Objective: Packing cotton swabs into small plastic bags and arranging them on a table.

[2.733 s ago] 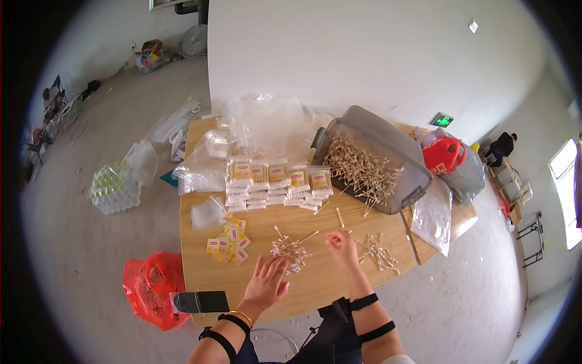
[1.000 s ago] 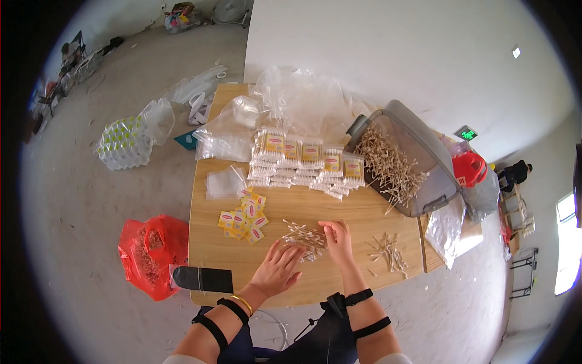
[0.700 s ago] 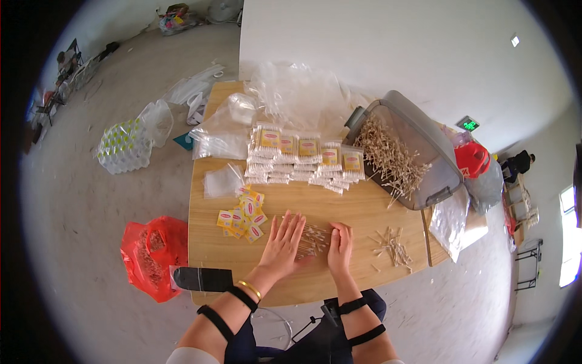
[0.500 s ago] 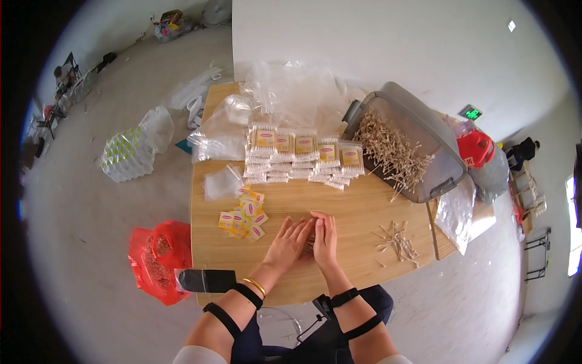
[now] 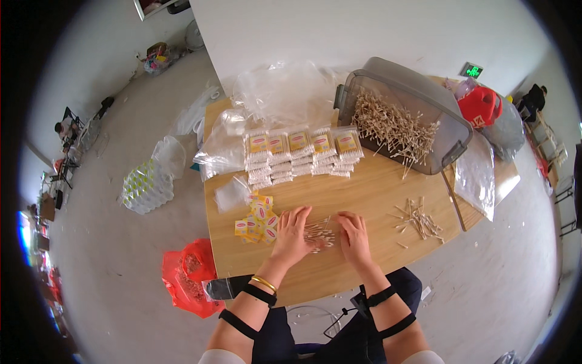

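Note:
A small bunch of cotton swabs [image 5: 319,234] lies fanned on the wooden table between my two hands. My left hand [image 5: 291,236] rests against its left side, fingers stretched forward and the thumb reaching over the near swabs. On the other side is my right hand [image 5: 355,238], fingers loosely bent and apart from most of the bunch. One swab tip stands close to its fingertips; whether they touch is hard to make out. Left of my left hand lies a loose heap of yellow-and-white paper cards [image 5: 257,224]. A scattered group of swabs [image 5: 418,221] lies to the right.
Stacked bags of packed swabs [image 5: 298,145] stand at the back, beside clear plastic bags [image 5: 282,91]. A tilted grey bin [image 5: 451,136] holds many loose swabs. Small empty bags [image 5: 232,194] lie at left. A red bag [image 5: 189,276] and a black phone-like slab [image 5: 229,287] sit at the left edge.
My hands have parted from a cupped hold, uncovering the swabs, which now spread between them. My right hand has moved away to the right. The whole view has also shifted and turned slightly.

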{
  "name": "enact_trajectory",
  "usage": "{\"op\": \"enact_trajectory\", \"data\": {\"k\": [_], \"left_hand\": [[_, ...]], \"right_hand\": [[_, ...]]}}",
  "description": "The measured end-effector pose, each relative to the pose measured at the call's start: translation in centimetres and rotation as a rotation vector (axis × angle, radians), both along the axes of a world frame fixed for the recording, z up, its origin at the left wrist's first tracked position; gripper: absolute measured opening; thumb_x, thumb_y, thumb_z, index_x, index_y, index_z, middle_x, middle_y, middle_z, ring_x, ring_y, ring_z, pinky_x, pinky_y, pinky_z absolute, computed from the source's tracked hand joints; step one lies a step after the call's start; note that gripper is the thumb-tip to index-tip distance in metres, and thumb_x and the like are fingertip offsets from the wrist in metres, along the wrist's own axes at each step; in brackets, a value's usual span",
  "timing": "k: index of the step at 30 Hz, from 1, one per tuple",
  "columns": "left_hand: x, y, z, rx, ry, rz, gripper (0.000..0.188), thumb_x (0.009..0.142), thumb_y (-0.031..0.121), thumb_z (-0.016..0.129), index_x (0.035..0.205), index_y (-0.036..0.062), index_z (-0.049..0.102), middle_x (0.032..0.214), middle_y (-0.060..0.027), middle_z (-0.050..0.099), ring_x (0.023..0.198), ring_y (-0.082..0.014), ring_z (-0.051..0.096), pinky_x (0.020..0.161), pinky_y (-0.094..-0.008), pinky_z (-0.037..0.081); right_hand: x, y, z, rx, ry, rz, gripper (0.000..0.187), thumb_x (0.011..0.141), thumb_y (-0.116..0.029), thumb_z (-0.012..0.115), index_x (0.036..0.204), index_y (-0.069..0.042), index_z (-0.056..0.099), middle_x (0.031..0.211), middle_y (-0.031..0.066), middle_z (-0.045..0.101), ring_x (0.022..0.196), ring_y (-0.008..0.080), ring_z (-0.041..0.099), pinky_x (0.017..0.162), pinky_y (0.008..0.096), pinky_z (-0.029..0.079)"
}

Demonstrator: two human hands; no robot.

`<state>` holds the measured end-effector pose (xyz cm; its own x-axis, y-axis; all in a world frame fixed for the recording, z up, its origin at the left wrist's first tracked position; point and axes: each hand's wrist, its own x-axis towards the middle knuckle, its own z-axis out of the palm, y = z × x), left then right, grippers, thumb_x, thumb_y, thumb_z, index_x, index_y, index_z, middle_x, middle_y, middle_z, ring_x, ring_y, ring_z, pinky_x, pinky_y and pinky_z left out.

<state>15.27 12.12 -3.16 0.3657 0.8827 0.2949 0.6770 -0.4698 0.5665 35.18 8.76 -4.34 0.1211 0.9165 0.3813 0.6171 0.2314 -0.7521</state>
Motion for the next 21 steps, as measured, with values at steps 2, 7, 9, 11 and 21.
{"op": "enact_trajectory", "data": {"k": [2,7,9,11,21], "left_hand": [[-1.9,1.0,-0.6,-0.041,0.012,-0.036,0.061,0.085,0.028,0.075,0.138,0.0085,0.052,0.130,-0.0101,0.057,0.123,-0.0329,0.051,0.111,-0.0497,0.035],[-3.8,2.3,-0.4,-0.044,0.112,-0.120,0.024,0.084,0.008,0.070,0.108,0.0076,0.067,0.112,-0.0078,0.061,0.112,-0.0302,0.056,0.099,-0.0433,0.045],[-4.4,3.2,-0.2,-0.055,0.162,-0.133,0.018,0.084,0.007,0.070,0.102,0.0088,0.067,0.107,-0.0063,0.060,0.109,-0.0286,0.057,0.095,-0.0427,0.046],[-4.9,3.6,0.2,-0.067,0.210,-0.141,0.013,0.083,0.007,0.071,0.096,0.0100,0.067,0.102,-0.0047,0.060,0.106,-0.0271,0.058,0.092,-0.0421,0.046],[-8.8,2.3,3.2,-0.233,0.286,-0.099,0.007,0.085,0.010,0.070,0.088,0.0085,0.064,0.086,-0.0045,0.066,0.088,-0.0243,0.065,0.089,-0.0406,0.047]], "right_hand": [[0.3,0.5,0.1,-0.016,-0.193,0.163,0.029,0.085,-0.002,0.062,0.110,-0.013,0.070,0.119,0.0088,0.061,0.112,0.0321,0.055,0.095,0.0447,0.046],[1.0,1.8,-0.2,-0.069,-0.329,0.200,0.023,0.084,-0.007,0.069,0.104,-0.016,0.071,0.115,0.0072,0.059,0.112,0.0304,0.053,0.096,0.0435,0.045],[1.3,2.0,-0.1,-0.092,-0.326,0.218,0.021,0.082,-0.008,0.072,0.102,-0.016,0.071,0.113,0.0068,0.059,0.111,0.0306,0.053,0.096,0.0433,0.045],[1.7,1.8,0.0,-0.118,-0.301,0.222,0.016,0.081,-0.010,0.075,0.095,-0.015,0.069,0.108,0.0053,0.058,0.110,0.0290,0.054,0.094,0.0427,0.045],[2.6,1.1,-0.3,-0.075,-0.275,0.166,0.008,0.082,-0.012,0.072,0.086,-0.015,0.066,0.101,0.0040,0.058,0.104,0.0274,0.054,0.088,0.0414,0.044]]}}
